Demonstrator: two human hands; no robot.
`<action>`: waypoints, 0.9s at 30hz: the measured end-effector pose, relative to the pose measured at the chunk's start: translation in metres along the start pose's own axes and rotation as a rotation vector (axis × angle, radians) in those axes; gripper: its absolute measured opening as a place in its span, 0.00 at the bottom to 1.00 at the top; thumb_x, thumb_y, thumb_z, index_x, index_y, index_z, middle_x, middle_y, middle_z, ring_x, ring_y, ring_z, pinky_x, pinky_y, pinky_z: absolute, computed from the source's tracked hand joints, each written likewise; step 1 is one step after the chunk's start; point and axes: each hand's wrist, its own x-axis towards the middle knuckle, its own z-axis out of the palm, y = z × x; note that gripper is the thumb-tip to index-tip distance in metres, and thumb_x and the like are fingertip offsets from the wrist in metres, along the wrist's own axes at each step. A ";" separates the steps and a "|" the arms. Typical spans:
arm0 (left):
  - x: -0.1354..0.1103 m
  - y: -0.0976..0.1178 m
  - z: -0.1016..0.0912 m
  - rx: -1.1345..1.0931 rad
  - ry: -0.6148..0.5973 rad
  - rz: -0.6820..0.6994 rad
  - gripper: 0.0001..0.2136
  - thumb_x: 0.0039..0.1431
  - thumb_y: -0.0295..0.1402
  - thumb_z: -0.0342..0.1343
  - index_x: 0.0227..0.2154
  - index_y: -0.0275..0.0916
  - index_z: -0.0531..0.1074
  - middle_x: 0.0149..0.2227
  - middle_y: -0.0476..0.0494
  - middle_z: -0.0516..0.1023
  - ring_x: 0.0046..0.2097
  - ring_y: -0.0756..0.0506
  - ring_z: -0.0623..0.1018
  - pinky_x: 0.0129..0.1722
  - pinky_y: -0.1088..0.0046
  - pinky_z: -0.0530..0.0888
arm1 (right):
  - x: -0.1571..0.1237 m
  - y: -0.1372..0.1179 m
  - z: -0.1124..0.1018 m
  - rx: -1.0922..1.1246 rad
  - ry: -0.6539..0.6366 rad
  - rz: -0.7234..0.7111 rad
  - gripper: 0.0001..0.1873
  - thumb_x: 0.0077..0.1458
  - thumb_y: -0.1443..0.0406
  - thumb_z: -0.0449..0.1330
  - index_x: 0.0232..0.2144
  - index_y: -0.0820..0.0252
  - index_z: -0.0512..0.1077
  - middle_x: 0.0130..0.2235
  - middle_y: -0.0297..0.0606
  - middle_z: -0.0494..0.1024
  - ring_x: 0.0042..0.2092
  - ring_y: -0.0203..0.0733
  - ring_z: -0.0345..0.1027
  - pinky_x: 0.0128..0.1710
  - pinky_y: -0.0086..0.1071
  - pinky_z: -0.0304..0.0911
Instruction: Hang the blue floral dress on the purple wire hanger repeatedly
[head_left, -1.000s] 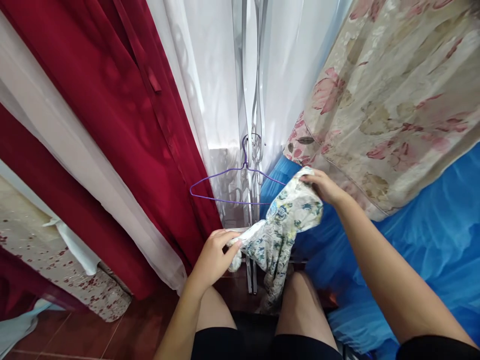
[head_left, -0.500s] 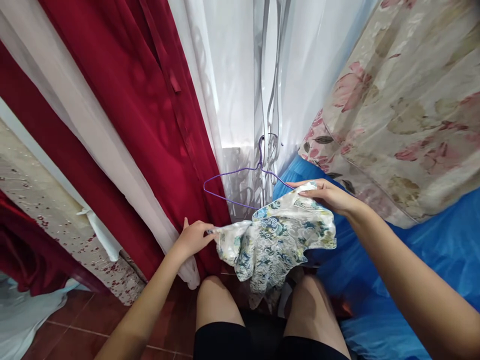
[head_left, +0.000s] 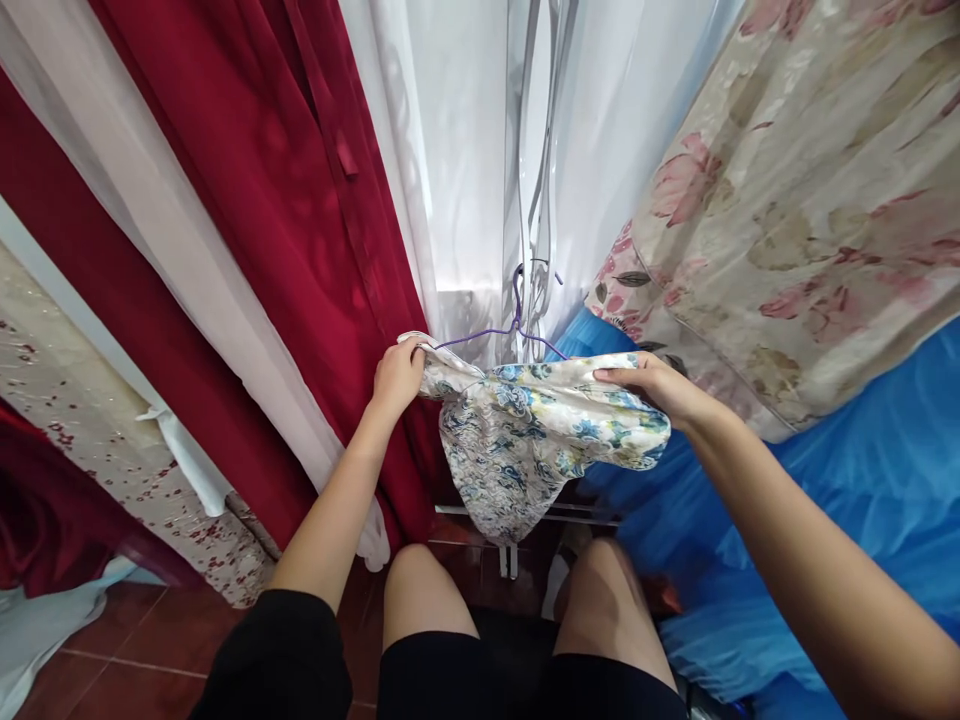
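A white garment with a blue and green flower print [head_left: 525, 440] is stretched between my two hands, in front of a purple wire hanger [head_left: 501, 335]. My left hand [head_left: 397, 375] grips its left edge in a closed fist, level with the hanger's left arm. My right hand [head_left: 651, 385] pinches the right edge, fingers closed over the cloth. The hanger hooks onto a shiny metal window grille [head_left: 534, 180], and the garment hides most of its lower bar. The garment's lower part hangs down above my knees.
Dark red curtain [head_left: 247, 220] and white sheer curtain [head_left: 457, 150] hang to the left and middle. A beige fabric with pink flowers [head_left: 795, 200] drapes at the right over blue netting [head_left: 862, 470]. Reddish tiled floor [head_left: 150, 660] lies below.
Both hands have lifted the garment and spread it wider. It now sits up against the hanger. My left hand rose from knee level to the hanger's left end.
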 end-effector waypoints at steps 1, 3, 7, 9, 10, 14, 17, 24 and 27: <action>0.001 0.005 0.003 -0.065 -0.008 0.033 0.15 0.67 0.29 0.47 0.48 0.41 0.78 0.52 0.42 0.81 0.55 0.40 0.77 0.58 0.63 0.70 | 0.000 0.001 0.001 0.012 0.001 0.001 0.24 0.40 0.63 0.75 0.42 0.65 0.83 0.34 0.43 0.86 0.27 0.46 0.79 0.29 0.33 0.74; 0.000 0.016 0.007 -0.219 -0.019 0.124 0.16 0.67 0.27 0.46 0.48 0.40 0.78 0.53 0.42 0.80 0.57 0.41 0.77 0.59 0.65 0.70 | 0.000 0.003 0.003 0.050 -0.002 0.004 0.25 0.41 0.64 0.74 0.45 0.63 0.82 0.37 0.43 0.87 0.32 0.48 0.81 0.33 0.34 0.75; -0.003 0.033 0.008 -0.385 0.027 0.268 0.16 0.66 0.27 0.47 0.53 0.41 0.74 0.59 0.42 0.75 0.56 0.44 0.77 0.58 0.67 0.70 | 0.000 0.019 0.002 0.158 -0.023 0.013 0.28 0.45 0.64 0.71 0.52 0.57 0.78 0.44 0.40 0.86 0.43 0.48 0.82 0.43 0.35 0.75; -0.005 0.033 0.007 -0.360 0.106 0.209 0.16 0.64 0.30 0.52 0.55 0.41 0.71 0.58 0.39 0.75 0.46 0.46 0.80 0.51 0.69 0.73 | -0.003 0.035 -0.005 0.188 0.014 -0.012 0.26 0.47 0.61 0.70 0.51 0.54 0.78 0.45 0.38 0.85 0.44 0.48 0.81 0.44 0.35 0.74; -0.007 0.031 0.006 -0.345 0.137 0.155 0.16 0.64 0.32 0.54 0.53 0.40 0.71 0.54 0.39 0.76 0.41 0.47 0.79 0.47 0.70 0.73 | -0.005 0.045 -0.010 0.193 0.060 -0.035 0.23 0.48 0.59 0.70 0.48 0.54 0.79 0.44 0.37 0.86 0.43 0.48 0.81 0.43 0.34 0.74; -0.018 0.019 0.002 -0.315 0.066 0.063 0.13 0.68 0.42 0.50 0.35 0.38 0.72 0.33 0.47 0.76 0.35 0.48 0.75 0.39 0.73 0.69 | -0.018 0.081 -0.026 0.134 0.278 -0.130 0.18 0.48 0.51 0.71 0.36 0.56 0.81 0.34 0.38 0.85 0.33 0.47 0.80 0.32 0.34 0.72; -0.030 0.025 -0.003 -0.325 0.057 0.076 0.19 0.71 0.45 0.45 0.30 0.38 0.71 0.29 0.49 0.73 0.33 0.48 0.72 0.35 0.74 0.66 | -0.024 0.081 -0.030 0.092 0.363 -0.228 0.17 0.46 0.50 0.72 0.30 0.56 0.79 0.27 0.35 0.82 0.29 0.46 0.77 0.28 0.33 0.69; -0.036 0.063 -0.027 -0.114 0.145 0.045 0.16 0.64 0.50 0.54 0.38 0.43 0.72 0.35 0.51 0.77 0.37 0.46 0.76 0.36 0.75 0.64 | -0.021 0.010 -0.002 0.307 0.493 -0.461 0.16 0.49 0.52 0.70 0.31 0.58 0.78 0.32 0.39 0.84 0.39 0.51 0.79 0.39 0.36 0.73; -0.030 0.048 -0.021 0.002 0.194 0.002 0.16 0.65 0.50 0.54 0.32 0.41 0.69 0.30 0.50 0.74 0.33 0.47 0.72 0.33 0.74 0.62 | -0.038 0.001 0.028 0.314 0.408 -0.482 0.22 0.52 0.45 0.66 0.36 0.56 0.79 0.35 0.38 0.84 0.45 0.53 0.79 0.45 0.40 0.74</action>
